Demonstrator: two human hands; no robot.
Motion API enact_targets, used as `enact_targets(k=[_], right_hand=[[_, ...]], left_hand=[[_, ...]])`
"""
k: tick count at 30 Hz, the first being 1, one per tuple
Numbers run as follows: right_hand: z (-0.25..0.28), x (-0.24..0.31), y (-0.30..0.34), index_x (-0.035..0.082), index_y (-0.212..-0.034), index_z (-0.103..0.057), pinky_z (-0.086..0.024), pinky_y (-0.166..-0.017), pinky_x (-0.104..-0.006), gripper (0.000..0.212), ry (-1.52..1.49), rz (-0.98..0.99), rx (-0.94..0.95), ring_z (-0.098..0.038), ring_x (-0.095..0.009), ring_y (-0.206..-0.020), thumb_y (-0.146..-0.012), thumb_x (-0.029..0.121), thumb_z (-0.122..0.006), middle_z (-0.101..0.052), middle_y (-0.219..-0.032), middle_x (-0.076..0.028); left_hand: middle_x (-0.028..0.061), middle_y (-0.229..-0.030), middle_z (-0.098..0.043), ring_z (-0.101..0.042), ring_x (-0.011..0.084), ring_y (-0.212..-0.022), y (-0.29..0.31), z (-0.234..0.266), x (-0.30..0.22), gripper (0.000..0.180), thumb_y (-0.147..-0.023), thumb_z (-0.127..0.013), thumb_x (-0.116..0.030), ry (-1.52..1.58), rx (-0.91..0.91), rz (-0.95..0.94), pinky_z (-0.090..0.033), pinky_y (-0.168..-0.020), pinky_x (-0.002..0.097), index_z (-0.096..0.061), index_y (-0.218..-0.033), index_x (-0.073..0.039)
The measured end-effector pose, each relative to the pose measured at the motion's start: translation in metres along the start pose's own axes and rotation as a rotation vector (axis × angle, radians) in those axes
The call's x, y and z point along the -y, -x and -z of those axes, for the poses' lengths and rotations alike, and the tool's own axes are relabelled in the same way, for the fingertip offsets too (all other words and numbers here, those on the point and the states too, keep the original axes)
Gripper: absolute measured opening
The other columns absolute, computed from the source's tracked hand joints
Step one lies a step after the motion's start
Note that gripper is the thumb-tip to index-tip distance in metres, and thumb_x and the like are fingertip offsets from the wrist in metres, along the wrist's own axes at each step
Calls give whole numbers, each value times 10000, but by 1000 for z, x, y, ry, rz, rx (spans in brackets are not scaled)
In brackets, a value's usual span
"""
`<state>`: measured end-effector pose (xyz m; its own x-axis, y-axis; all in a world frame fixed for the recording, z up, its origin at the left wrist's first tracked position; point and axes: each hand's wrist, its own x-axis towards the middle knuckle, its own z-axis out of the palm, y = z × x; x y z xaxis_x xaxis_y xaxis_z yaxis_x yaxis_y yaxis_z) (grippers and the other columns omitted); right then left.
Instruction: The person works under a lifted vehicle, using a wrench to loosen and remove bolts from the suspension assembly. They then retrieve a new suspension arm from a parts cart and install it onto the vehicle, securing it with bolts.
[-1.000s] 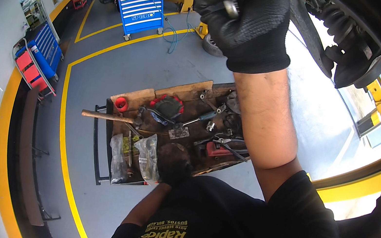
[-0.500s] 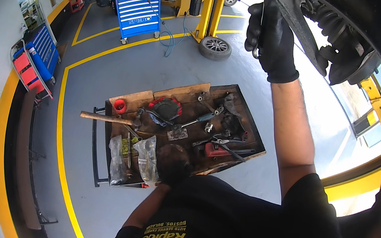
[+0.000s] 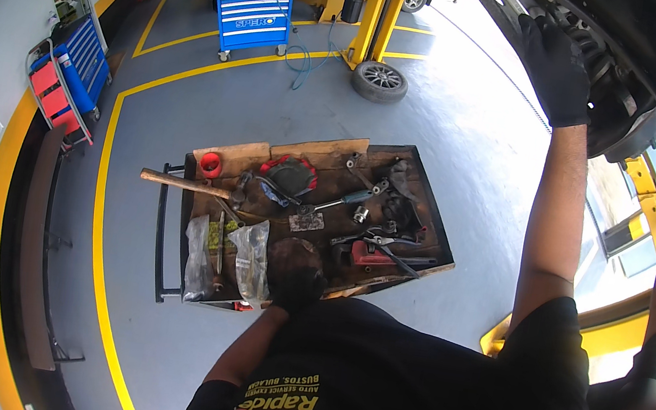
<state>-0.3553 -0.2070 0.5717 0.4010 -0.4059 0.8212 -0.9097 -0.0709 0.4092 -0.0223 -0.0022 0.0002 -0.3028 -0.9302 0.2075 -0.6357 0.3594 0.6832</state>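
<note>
My right hand (image 3: 555,74), in a black glove, is raised to the black suspension parts (image 3: 616,95) under a lifted car. Its fingers look bent against the metal, and what they hold is hidden. My left hand (image 3: 296,287), dark and gloved, is low over the near edge of a tool cart (image 3: 335,155), beside a round dark brown thing (image 3: 296,258). Its fingers are too dark to make out. On the cart lie a wooden-handled hammer (image 3: 187,183), a ratchet (image 3: 337,202), plastic bags (image 3: 252,261), a red tool (image 3: 371,254) and a red-edged glove (image 3: 290,176).
A blue tool cabinet (image 3: 251,11), a wheel (image 3: 380,82) lying flat and a yellow lift post (image 3: 378,9) stand beyond the cart. A bench (image 3: 42,247) runs along the left wall. Another person (image 3: 629,403) is at the right, one arm raised near the yellow lift.
My right hand has moved right and up against the suspension. The wrench seen in it before is out of sight now. The view has shifted slightly; my left hand remains beside the cart.
</note>
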Motion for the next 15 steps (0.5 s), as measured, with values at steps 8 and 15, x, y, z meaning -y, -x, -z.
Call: enact_targets(k=[8, 15], right_hand=[[36, 36, -17, 49, -1109, -670, -544, -751, -513, 395, -26, -195, -76, -683, -415, -847, -1036, 421, -559, -711, -950, -197], [9, 18, -22, 62, -1178, -686, -573, -741, -467, 312, -10, 112, -200, -711, -381, -893, -1014, 326, -654, -730, -1019, -196]], left_hand=[[200, -863, -718, -700, 410, -816, -4, 5, -6, 280, -958, -660, -312, 64, -33, 26, -532, -708, 529, -691, -878, -45], [192, -848, -716, -701, 399, -802, -3, -8, 2, 263, -943, -681, -302, 78, -69, 50, -531, -692, 519, -692, -871, -50]])
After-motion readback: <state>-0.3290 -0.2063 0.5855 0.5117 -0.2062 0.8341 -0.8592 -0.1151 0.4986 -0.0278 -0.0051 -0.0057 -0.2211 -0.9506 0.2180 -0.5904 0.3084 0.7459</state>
